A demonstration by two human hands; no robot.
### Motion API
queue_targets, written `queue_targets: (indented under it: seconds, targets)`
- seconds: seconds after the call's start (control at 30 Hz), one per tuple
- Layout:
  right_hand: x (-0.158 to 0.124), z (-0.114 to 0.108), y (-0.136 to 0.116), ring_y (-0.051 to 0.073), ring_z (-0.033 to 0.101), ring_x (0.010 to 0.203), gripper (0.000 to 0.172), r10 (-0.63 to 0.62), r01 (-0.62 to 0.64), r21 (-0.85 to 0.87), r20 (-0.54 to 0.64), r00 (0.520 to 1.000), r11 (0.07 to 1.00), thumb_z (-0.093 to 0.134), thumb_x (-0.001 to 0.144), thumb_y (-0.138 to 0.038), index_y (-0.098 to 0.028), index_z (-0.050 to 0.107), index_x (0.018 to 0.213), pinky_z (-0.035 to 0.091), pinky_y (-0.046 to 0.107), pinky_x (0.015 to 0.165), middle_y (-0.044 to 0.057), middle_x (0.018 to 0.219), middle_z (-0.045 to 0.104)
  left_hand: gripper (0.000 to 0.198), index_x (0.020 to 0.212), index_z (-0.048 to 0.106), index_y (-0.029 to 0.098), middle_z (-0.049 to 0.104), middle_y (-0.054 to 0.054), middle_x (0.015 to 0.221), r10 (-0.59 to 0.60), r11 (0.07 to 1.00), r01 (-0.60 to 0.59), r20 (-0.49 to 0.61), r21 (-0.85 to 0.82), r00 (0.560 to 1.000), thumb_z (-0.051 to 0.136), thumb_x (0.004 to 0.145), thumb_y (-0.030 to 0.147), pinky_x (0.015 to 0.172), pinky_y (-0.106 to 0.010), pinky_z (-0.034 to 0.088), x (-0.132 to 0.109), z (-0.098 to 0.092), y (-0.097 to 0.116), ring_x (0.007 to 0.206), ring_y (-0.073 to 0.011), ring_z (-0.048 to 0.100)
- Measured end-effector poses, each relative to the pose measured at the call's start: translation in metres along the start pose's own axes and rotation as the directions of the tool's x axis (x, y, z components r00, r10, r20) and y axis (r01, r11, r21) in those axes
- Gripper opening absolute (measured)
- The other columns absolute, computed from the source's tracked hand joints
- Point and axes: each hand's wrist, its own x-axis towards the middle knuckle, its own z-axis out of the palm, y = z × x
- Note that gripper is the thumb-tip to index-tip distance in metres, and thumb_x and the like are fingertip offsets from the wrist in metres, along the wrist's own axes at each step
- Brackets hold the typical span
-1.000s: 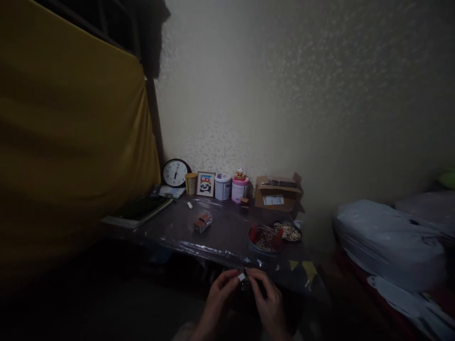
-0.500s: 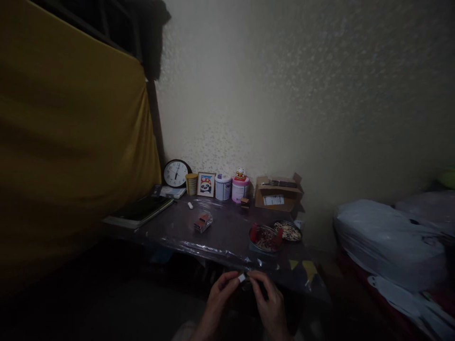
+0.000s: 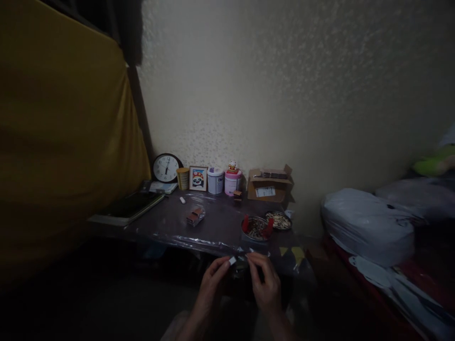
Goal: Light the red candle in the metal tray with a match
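pinching a small white piece (image 3: 232, 260) in our left hand (image 3: 211, 280), we hold it by the near edge of a dark table (image 3: 222, 222); just beside, our right hand (image 3: 266, 284) has its thumb and fingers bent, though whether they grip anything we cannot tell. a round bowl (image 3: 255, 238) sits beyond.

So it's one head cam, perched above and behind the hands (image 3: 265, 283), aimed forward and kinda down over them. Pretty wide shot: hands are close up, low in frame, the surface (image 3: 220, 218) sits just past them, then the wall (image 3: 220, 85) farther back, with yellow cloth (image 3: 71, 132) off to their left.
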Motion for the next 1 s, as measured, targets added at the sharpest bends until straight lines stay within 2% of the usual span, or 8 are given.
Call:
queue_targets:
  seconds: [0.07,0.17,0.23,0.33,0.43,0.6,0.8,1.0]
  targets:
    - [0.0,-0.003,-0.004,0.018,0.063,0.086,0.016,-0.034,0.034,0.016,-0.018,0.999,0.999,0.048,0.085,-0.017,-0.024,0.061,0.092,0.051,0.034,0.077,0.006,0.089,0.068,0.023,0.081,0.069,0.016,0.072,-0.006,0.078,0.008,1.0,-0.008,0.008,-0.022,1.0,0.071,0.063,0.031,0.073,-0.027,0.045,0.0,0.002,0.001,0.076,-0.0174,0.063]
    - [-0.003,0.002,0.006,0.019,0.063,0.085,0.018,-0.065,0.064,0.015,0.104,0.992,0.998,0.047,0.085,-0.018,-0.025,0.063,0.09,0.05,0.035,0.078,0.005,0.089,0.069,0.023,0.08,0.069,0.017,0.071,-0.003,0.074,0.021,0.999,-0.021,0.014,-0.033,1.0,0.073,0.061,0.031,0.071,-0.026,0.045,-0.003,0.006,0.005,0.072,-0.0159,0.063]
    - [-0.005,0.008,0.023,0.019,0.064,0.08,0.017,0.019,-0.017,-0.022,0.104,0.994,1.0,0.047,0.086,-0.023,-0.024,0.064,0.084,0.051,0.033,0.075,0.004,0.082,0.069,0.024,0.081,0.069,0.017,0.071,-0.003,0.074,0.018,0.999,-0.018,0.012,-0.027,1.0,0.073,0.061,0.031,0.071,-0.026,0.045,-0.005,0.007,0.008,0.072,-0.0157,0.063]
    - [-0.003,0.009,0.045,0.018,0.064,0.078,0.017,0.234,-0.234,-0.024,-0.021,0.972,0.972,0.049,0.085,-0.031,-0.021,0.062,0.08,0.05,0.03,0.073,0.004,0.081,0.068,0.024,0.084,0.069,0.017,0.072,-0.004,0.077,0.007,1.0,-0.007,0.009,0.007,1.0,0.07,0.065,0.032,0.07,-0.025,0.045,-0.007,0.001,0.009,0.074,-0.016,0.063]
    - [0.003,0.004,0.046,0.018,0.063,0.078,0.018,0.298,-0.294,0.057,-0.079,0.951,0.954,0.052,0.083,-0.034,-0.02,0.062,0.079,0.049,0.03,0.074,0.004,0.08,0.068,0.024,0.085,0.068,0.016,0.072,-0.004,0.075,-0.004,0.999,0.004,-0.009,0.04,1.0,0.069,0.067,0.032,0.066,-0.024,0.045,-0.004,-0.008,0.006,0.072,-0.0163,0.063]
    - [0.007,0.004,0.019,0.017,0.063,0.082,0.013,0.23,-0.22,0.127,-0.064,0.971,0.967,0.053,0.083,-0.029,-0.02,0.059,0.076,0.049,0.029,0.076,0.004,0.081,0.067,0.02,0.084,0.068,0.016,0.071,-0.005,0.078,0.014,1.0,-0.014,0.006,0.004,1.0,0.067,0.069,0.029,0.073,-0.026,0.045,-0.002,-0.009,0.002,0.077,-0.0173,0.064]
    - [0.001,0.01,-0.002,0.016,0.063,0.08,0.01,0.034,-0.037,0.061,0.046,0.998,0.997,0.05,0.084,-0.019,-0.022,0.059,0.08,0.051,0.027,0.074,0.004,0.082,0.066,0.02,0.086,0.067,0.016,0.072,-0.006,0.083,0.012,1.0,-0.012,0.04,-0.008,0.999,0.066,0.07,0.028,0.073,-0.026,0.044,-0.008,0.001,0.005,0.079,-0.0172,0.063]
    - [0.003,-0.001,-0.008,0.016,0.063,0.085,0.017,-0.114,0.115,0.025,-0.053,0.992,0.993,0.05,0.084,-0.01,-0.022,0.058,0.093,0.05,0.029,0.076,0.004,0.089,0.066,0.021,0.085,0.067,0.015,0.072,-0.005,0.081,0.009,1.0,-0.008,0.043,-0.018,0.999,0.067,0.069,0.029,0.075,-0.026,0.044,-0.007,0.003,0.007,0.077,-0.0162,0.063]
